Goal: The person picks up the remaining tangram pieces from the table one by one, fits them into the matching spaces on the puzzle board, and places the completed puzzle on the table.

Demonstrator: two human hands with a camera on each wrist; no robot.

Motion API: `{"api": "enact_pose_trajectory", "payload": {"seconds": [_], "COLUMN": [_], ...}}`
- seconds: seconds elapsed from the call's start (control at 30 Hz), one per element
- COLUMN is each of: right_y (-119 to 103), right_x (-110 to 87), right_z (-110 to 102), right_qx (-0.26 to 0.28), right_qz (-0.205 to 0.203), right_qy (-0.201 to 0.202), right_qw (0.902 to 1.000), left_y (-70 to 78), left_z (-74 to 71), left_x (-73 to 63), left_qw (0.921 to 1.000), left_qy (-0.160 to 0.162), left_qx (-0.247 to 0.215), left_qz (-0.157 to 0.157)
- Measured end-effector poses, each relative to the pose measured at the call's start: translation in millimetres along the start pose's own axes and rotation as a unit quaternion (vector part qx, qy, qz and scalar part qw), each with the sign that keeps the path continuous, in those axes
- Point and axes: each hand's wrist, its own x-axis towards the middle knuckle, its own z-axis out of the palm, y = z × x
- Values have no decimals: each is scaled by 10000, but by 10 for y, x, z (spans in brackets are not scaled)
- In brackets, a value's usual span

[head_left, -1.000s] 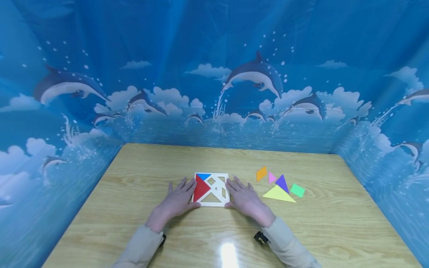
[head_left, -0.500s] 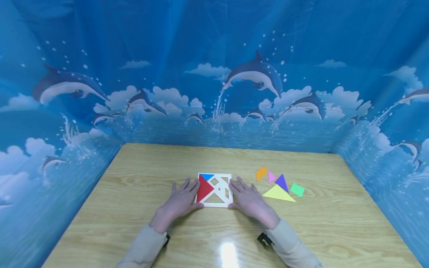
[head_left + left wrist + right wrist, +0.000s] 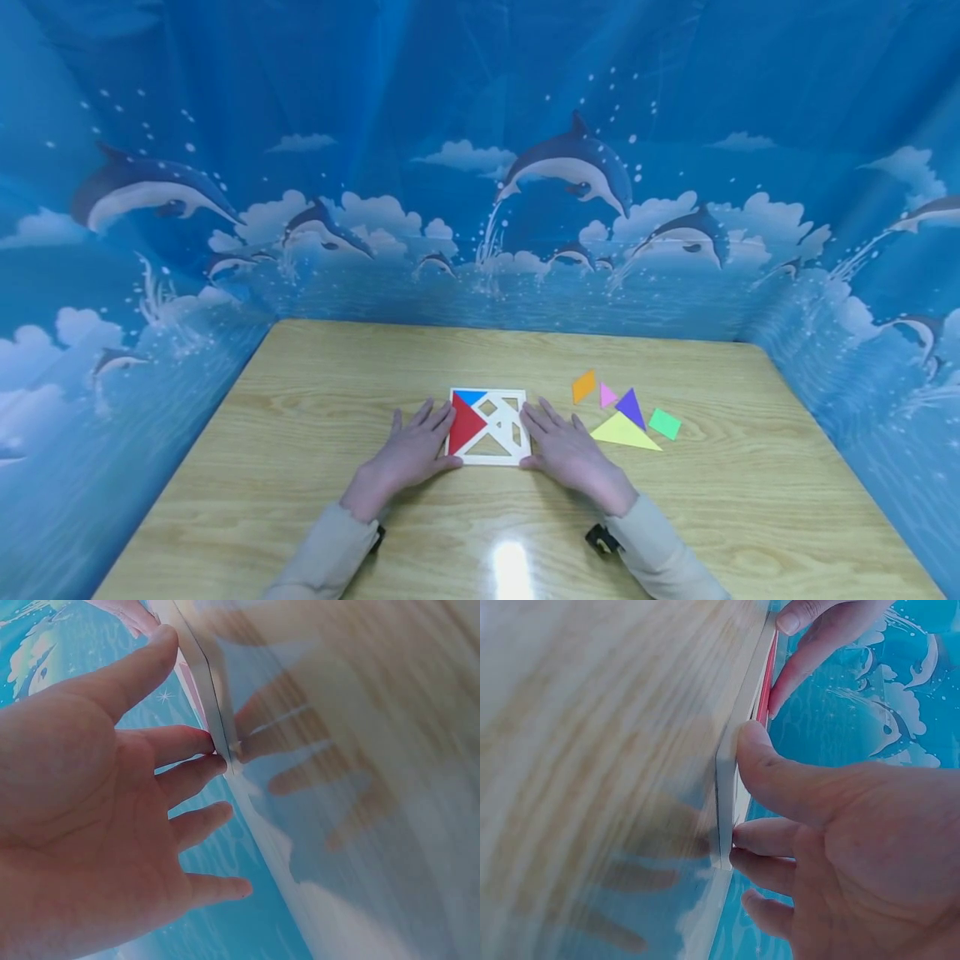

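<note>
A white tangram board (image 3: 491, 460) with cut-out shapes lies flat on the table. A red triangle (image 3: 467, 423) fills its left side, and a blue triangle (image 3: 468, 396) sits at its upper left. My left hand (image 3: 408, 454) touches the board's left edge, its fingertips at the upper part and its thumb at the lower corner. Opposite it, my right hand (image 3: 573, 457) rests fingertips and thumb along the right edge. Both wrist views show fairly straight, spread fingers of the left hand (image 3: 97, 802) and right hand (image 3: 855, 832) against the board's side.
Loose pieces lie to the right on the wooden table (image 3: 300, 375): an orange parallelogram (image 3: 583, 387), a pink triangle (image 3: 607, 396), a purple triangle (image 3: 631, 407), a yellow triangle (image 3: 624, 432) and a green square (image 3: 665, 424). A blue dolphin-print curtain (image 3: 480, 208) encloses the table's back and sides.
Both hands have slid the board a short way to the right, with the red and blue triangles still in it. The loose pieces have stayed in place.
</note>
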Motion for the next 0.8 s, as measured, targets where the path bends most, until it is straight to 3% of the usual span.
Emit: {"api": "enact_pose_trajectory", "payload": {"seconds": [0.8], "right_y": [157], "right_x": [-156], "right_z": [-10], "right_qx": [196], "right_qz": [27], "right_qy": [69], "right_qw": [9998], "left_y": [116], "left_z": [67], "left_x": [76], "left_qw": [9999], "left_qy": [-71], "left_qx": [73], "left_qz": [79]}}
